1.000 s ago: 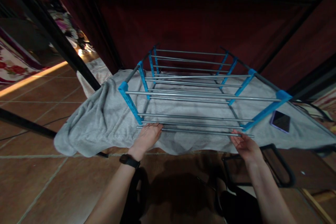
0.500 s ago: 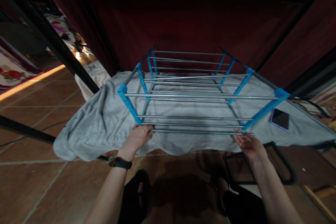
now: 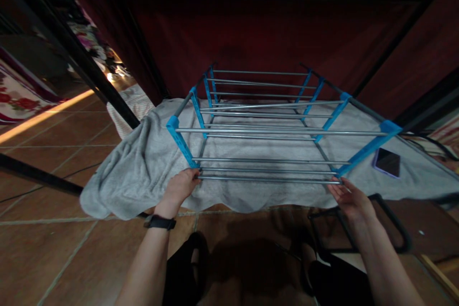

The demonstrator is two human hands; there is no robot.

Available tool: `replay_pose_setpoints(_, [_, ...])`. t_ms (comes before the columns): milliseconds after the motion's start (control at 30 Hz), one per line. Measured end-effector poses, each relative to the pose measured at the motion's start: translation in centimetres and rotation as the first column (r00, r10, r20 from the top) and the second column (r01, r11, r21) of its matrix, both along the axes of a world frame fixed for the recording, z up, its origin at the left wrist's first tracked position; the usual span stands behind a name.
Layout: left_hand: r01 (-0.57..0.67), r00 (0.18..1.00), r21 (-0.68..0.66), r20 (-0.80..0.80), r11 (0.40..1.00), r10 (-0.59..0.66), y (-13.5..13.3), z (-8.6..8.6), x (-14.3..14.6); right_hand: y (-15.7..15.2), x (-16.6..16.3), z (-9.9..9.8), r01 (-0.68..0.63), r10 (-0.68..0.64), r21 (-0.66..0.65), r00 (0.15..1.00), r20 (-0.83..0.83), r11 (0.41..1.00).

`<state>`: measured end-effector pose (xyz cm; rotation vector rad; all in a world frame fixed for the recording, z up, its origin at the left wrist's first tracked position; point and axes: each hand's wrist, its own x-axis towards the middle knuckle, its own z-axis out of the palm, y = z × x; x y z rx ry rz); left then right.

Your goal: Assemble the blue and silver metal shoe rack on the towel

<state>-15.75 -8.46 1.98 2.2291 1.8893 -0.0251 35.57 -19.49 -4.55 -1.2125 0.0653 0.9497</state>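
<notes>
A rack of thin metal rods [image 3: 267,131] with blue plastic side pieces [image 3: 181,141] stands on a grey towel [image 3: 143,162] spread on the floor. My left hand [image 3: 179,186], with a black watch at the wrist, is closed on the left end of the nearest metal rod [image 3: 268,179], by the lower blue corner. The rod's right end is pinched in the fingers of my right hand [image 3: 349,198], just below the right blue side piece [image 3: 366,148]. The rod lies level across the rack's front.
A dark phone [image 3: 387,162] lies on the towel to the right of the rack. A black tube frame [image 3: 394,229] sits on the tiled floor [image 3: 53,248] near my right arm. Dark red panels stand behind the rack, and black poles [image 3: 71,48] cross at left.
My left hand slid left along the front rod to its end at the blue corner. My right hand moved slightly right, and the rod now lines up with both side pieces.
</notes>
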Motion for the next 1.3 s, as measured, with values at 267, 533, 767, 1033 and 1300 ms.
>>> replay_pose_setpoints(267, [-0.091, 0.682, -0.162, 0.709, 0.983, 0.180, 1.2, -0.7, -0.9, -0.4, 0.6, 0.9, 0.055, -0.055, -0.026, 0.998, -0.008, 0.998])
replay_pose_setpoints(533, [-0.250, 0.253, -0.315, 0.891, 0.915, 0.376, 0.2, 1.2, 0.2, -0.8, 1.6, 0.2, 0.034, -0.034, 0.011, 0.999, -0.010, 0.999])
replay_pose_setpoints(767, [-0.259, -0.254, -0.484, 0.869, 0.836, 0.425, 0.7, 1.6, 0.9, -0.6, 0.6, 0.7, 0.016, -0.016, 0.006, 1.000, 0.002, 1.000])
replay_pose_setpoints(1033, [-0.149, -0.343, -0.611, 0.770, 0.778, 0.539, 0.3, 1.9, 0.9, -0.4, 0.8, 0.8, 0.028, -0.028, -0.009, 0.999, -0.027, 1.000])
replay_pose_setpoints(1300, [-0.277, -0.280, -0.581, 0.811, 0.766, 0.514, 0.0, 1.7, 1.3, -0.3, 0.4, 1.0, 0.005, -0.006, -0.008, 0.999, -0.033, 1.000])
